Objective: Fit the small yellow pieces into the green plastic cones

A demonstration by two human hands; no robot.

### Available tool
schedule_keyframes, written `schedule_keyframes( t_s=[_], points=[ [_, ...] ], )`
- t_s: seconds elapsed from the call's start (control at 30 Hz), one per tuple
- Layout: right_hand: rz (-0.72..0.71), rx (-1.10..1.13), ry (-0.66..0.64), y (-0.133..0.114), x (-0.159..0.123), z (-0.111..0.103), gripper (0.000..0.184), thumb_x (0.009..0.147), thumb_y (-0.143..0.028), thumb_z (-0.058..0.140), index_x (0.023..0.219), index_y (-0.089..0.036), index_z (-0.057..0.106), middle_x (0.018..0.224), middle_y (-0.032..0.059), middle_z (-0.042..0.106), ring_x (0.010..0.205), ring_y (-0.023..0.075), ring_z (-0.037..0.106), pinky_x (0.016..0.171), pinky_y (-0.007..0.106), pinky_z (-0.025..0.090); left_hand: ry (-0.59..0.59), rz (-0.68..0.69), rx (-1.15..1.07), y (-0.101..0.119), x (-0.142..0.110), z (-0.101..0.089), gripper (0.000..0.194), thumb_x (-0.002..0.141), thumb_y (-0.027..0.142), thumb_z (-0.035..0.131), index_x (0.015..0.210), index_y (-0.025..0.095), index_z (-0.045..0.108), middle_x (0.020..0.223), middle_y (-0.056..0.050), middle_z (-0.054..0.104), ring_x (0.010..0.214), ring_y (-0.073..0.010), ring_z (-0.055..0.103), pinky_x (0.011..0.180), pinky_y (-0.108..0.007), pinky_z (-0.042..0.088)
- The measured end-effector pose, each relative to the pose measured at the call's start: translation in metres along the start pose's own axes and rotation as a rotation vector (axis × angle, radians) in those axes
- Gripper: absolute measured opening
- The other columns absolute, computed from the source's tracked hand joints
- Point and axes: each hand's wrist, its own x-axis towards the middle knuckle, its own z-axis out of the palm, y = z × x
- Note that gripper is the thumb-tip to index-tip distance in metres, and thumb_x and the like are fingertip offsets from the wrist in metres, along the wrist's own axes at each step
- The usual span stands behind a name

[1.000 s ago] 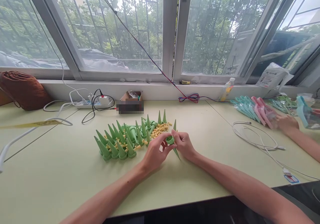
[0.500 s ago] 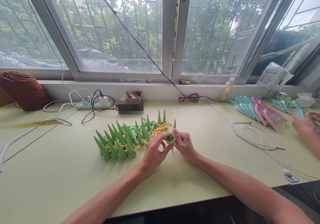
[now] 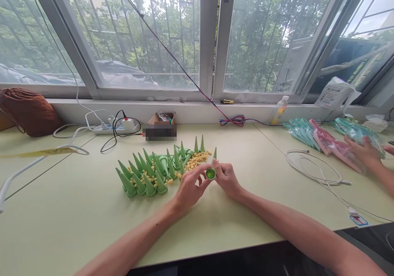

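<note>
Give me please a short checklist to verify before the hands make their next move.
1. Left hand has grip on green piece: ok, fingers at its rim.
2. Open end visible: ok, faces the camera.
3. Right hand touches that piece: cannot tell, though very close.
4. All other green cones upright: not ok, some lie tilted.
5. Yellow pieces in view: ok, beyond the hands.
6. Co-worker's hand apart: ok, far right.

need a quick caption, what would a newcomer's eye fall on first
Probably the cluster of green cones, most standing point-up left of centre. Near centre, the left hand holds a green part, its round opening showing, the right hand close beside it. Far right, another person's hand is by pink items.
</note>
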Motion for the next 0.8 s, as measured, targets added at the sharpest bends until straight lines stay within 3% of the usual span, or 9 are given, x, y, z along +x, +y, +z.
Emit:
schedule_keyframes(
  t_s=[0.17, 0.27, 0.4, 0.53, 0.67, 0.8],
  points=[
    [-0.004, -0.003, 0.04, -0.0001, 0.0001, -0.0006, 0.063, 0.094, -0.062, 0.04, 0.048, -0.02, 0.032, 0.044, -0.0036, 0.032, 0.044, 0.008, 0.029, 0.044, 0.025, 0.026, -0.002, -0.026, -0.044, 0.0022, 0.0028, 0.0002, 0.021, 0.084, 0.029, 0.067, 0.103, 0.022, 0.065, 0.099, -0.006, 0.067, 0.069, -0.0124, 0.06, 0.053, -0.021, 0.051],
    [-0.021, 0.007, 0.075, -0.0005, -0.0002, -0.0009, 0.062, 0.094, -0.061, 0.041, 0.049, -0.02, 0.032, 0.045, -0.0036, 0.033, 0.044, 0.0082, 0.029, 0.043, 0.025, 0.026, 0.006, -0.104, -0.087, 0.0006, 0.0048, -0.0002, 0.026, 0.081, 0.033, 0.072, 0.1, 0.02, 0.06, 0.078, 0.0, 0.06, 0.06, -0.0099, 0.055, 0.053, -0.02, 0.047],
    [-0.044, -0.005, 0.09, -0.0012, -0.0004, -0.0014, 0.062, 0.094, -0.062, 0.04, 0.048, -0.02, 0.033, 0.045, -0.0027, 0.037, 0.044, 0.0085, 0.031, 0.044, 0.024, 0.028, -0.149, -0.259, -0.292, -0.0034, 0.0052, 0.0001, 0.036, 0.079, 0.041, 0.073, 0.102, 0.02, 0.054, 0.057, 0.008, 0.052, 0.042, -0.0069, 0.046, 0.043, -0.018, 0.039],
    [-0.061, -0.034, 0.097, -0.0021, -0.0004, -0.0017, 0.063, 0.094, -0.063, 0.039, 0.049, -0.02, 0.033, 0.045, -0.003, 0.036, 0.044, 0.0083, 0.031, 0.044, 0.024, 0.028, -0.299, -0.413, -0.521, -0.0029, 0.0058, -0.0004, 0.048, 0.076, 0.05, 0.073, 0.106, 0.02, 0.049, 0.061, 0.003, 0.063, 0.039, -0.0115, 0.055, 0.036, -0.019, 0.041],
    [-0.058, -0.038, 0.11, -0.0028, -0.0003, -0.002, 0.063, 0.095, -0.062, 0.038, 0.049, -0.02, 0.032, 0.044, -0.0035, 0.034, 0.043, 0.0081, 0.03, 0.043, 0.024, 0.027, -0.378, -0.448, -0.654, 0.0009, 0.0083, -0.0024, 0.058, 0.078, 0.061, 0.066, 0.113, 0.02, 0.045, 0.068, -0.003, 0.07, 0.046, -0.0166, 0.064, 0.039, -0.023, 0.047],
    [-0.057, -0.02, 0.103, -0.0033, -0.0004, -0.0021, 0.062, 0.095, -0.061, 0.039, 0.049, -0.02, 0.033, 0.043, -0.0037, 0.034, 0.042, 0.0079, 0.03, 0.043, 0.024, 0.027, -0.425, -0.465, -0.726, 0.0001, 0.0078, -0.0008, 0.05, 0.086, 0.067, 0.052, 0.098, 0.019, 0.047, 0.07, -0.007, 0.072, 0.048, -0.0165, 0.066, 0.04, -0.022, 0.048]
  ],
)
